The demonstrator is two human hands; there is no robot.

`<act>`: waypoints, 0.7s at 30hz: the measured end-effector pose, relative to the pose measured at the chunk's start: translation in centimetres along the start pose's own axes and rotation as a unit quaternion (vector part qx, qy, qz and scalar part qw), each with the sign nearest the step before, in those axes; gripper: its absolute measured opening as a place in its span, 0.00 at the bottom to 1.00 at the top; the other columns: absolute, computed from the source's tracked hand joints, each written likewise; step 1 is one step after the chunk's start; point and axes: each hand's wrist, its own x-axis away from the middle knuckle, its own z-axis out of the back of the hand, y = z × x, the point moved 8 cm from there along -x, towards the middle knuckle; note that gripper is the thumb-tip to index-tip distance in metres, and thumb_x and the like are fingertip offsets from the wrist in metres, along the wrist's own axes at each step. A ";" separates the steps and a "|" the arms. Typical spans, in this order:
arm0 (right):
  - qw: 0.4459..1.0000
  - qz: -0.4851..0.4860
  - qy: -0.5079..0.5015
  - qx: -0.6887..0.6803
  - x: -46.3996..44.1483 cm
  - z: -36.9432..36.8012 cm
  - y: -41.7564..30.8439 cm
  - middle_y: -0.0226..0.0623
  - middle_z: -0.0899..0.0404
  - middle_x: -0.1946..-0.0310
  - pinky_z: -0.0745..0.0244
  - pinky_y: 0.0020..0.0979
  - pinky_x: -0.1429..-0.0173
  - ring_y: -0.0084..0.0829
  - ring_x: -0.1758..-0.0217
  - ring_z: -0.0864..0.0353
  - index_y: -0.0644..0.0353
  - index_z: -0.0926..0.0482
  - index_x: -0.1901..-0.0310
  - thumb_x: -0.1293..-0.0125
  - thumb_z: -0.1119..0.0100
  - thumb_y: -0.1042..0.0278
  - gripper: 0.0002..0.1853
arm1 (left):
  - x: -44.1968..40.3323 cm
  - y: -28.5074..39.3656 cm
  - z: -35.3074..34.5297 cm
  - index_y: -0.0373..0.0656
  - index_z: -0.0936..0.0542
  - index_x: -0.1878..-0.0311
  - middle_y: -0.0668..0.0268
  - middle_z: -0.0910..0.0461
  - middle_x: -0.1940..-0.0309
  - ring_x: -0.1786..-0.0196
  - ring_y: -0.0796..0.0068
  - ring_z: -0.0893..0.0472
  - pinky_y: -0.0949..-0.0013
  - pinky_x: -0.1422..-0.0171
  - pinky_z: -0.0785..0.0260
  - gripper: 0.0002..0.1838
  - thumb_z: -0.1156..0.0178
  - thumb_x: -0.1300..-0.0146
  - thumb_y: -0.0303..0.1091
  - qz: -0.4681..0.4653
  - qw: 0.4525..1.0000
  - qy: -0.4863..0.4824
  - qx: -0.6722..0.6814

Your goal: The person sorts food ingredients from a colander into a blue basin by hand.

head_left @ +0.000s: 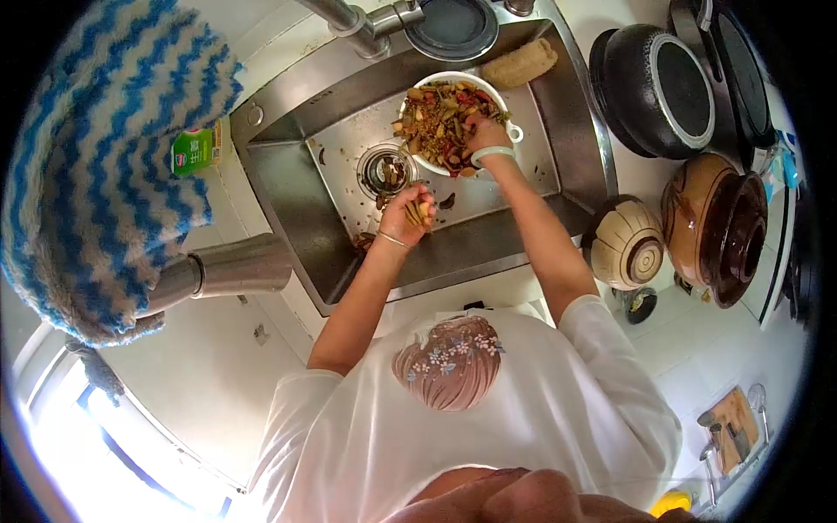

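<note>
A white bowl (516, 132) with a side handle stands in the steel sink, heaped with chopped vegetables (440, 118) in green, brown and red. My right hand (488, 137), with a pale bangle at the wrist, reaches into the right side of this heap. Its fingers are bent together, and their tips are hidden among the pieces. Lower left of the bowl, my left hand (407, 215) is curled around several pale vegetable pieces (420, 212). Just above it is the sink drain (386, 172), with dark scraps in its strainer.
Loose scraps lie on the sink floor (340, 131). A tan loofah-like roll (520, 64) rests at the sink's back right, below the faucet (362, 30). Pots (654, 91) and brown jars (711, 218) crowd the right counter. A striped towel (105, 157) hangs at left.
</note>
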 end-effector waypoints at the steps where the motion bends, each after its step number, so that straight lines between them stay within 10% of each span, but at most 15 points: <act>1: 0.999 -0.025 -0.040 0.012 0.1 -0.2 0.5 0.43 0.24 0.66 0.29 0.37 0.58 0.40 0.62 0.24 0.55 0.26 0.60 0.53 0.42 0.70 0.15 | -0.2 -0.1 0.1 0.46 0.28 0.67 0.70 0.27 0.77 0.74 0.73 0.27 0.74 0.76 0.37 0.07 0.48 0.47 0.37 0.001 1.000 0.001 -0.001; 9: 0.972 -0.009 -0.117 0.203 0.7 -0.3 -1.5 0.43 0.25 0.63 0.30 0.37 0.58 0.37 0.57 0.26 0.52 0.28 0.57 0.49 0.45 0.60 0.16 | -0.7 0.5 -0.5 0.46 0.28 0.69 0.69 0.28 0.76 0.74 0.71 0.28 0.73 0.75 0.38 0.06 0.49 0.48 0.36 -0.019 1.000 -0.015 -0.009; 14: 0.996 -0.026 -0.065 -0.064 -0.5 -0.8 2.1 0.40 0.24 0.64 0.27 0.32 0.63 0.33 0.64 0.23 0.56 0.29 0.56 0.47 0.46 0.61 0.16 | -0.4 1.0 -0.2 0.44 0.29 0.65 0.67 0.26 0.76 0.75 0.71 0.26 0.73 0.75 0.36 0.08 0.50 0.46 0.36 -0.027 0.999 -0.029 0.002; 16: 0.886 -0.170 -0.169 -0.396 1.9 -0.2 1.1 0.38 0.24 0.65 0.26 0.27 0.67 0.28 0.70 0.23 0.56 0.30 0.58 0.42 0.50 0.64 0.11 | 0.0 1.2 -0.5 0.45 0.28 0.64 0.67 0.25 0.73 0.74 0.71 0.26 0.73 0.74 0.35 0.09 0.50 0.46 0.37 -0.023 0.999 -0.022 0.006; 21: 0.682 -0.158 -0.266 -0.663 4.6 0.6 -1.6 0.43 0.26 0.63 0.24 0.29 0.63 0.31 0.68 0.23 0.62 0.34 0.54 0.41 0.52 0.66 0.15 | -0.1 1.8 -2.7 0.47 0.28 0.58 0.63 0.24 0.64 0.67 0.66 0.24 0.70 0.67 0.31 0.13 0.52 0.45 0.39 -0.025 0.997 -0.059 0.033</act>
